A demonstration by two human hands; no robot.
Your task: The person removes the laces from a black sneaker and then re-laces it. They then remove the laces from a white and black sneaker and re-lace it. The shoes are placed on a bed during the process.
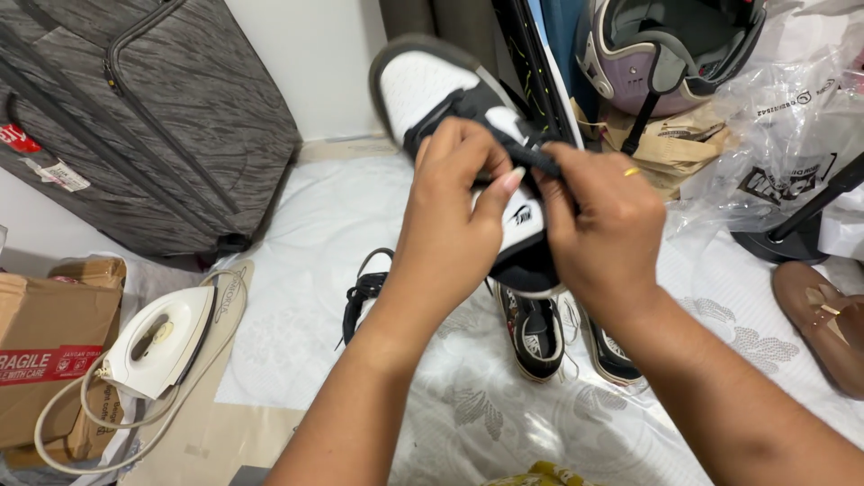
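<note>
Head view, looking down. Both hands are holding a black-and-white high-top sneaker (450,94) raised above a white embossed sheet (306,261), toe pointing away from the wearer. The left hand (454,211) is closing its thumb and fingers on a black lace (531,160) at the upper eyelets; the right hand (598,229), wearing a gold ring (632,172), is pinching the same lace from the opposite side, so that both hands are clamped on it and nearly touching each other. Judging from this view, the lacing is in progress near the top of the shoe: how many eyelets are threaded cannot be told, because the hands are covering the tongue.

Below the hands, a pair of black low-top canvas shoes (567,333) is lying side by side on the sheet, laces loose, and a loose black lace or strap (364,288) is lying just beside them. A white clothes iron (162,342) with its coiled cord is resting at the left, near a cardboard box (49,346) and a grey suitcase (135,117). A helmet (661,49), clear plastic bags (792,126) and a brown flat shoe (823,319) are lying at the right.
</note>
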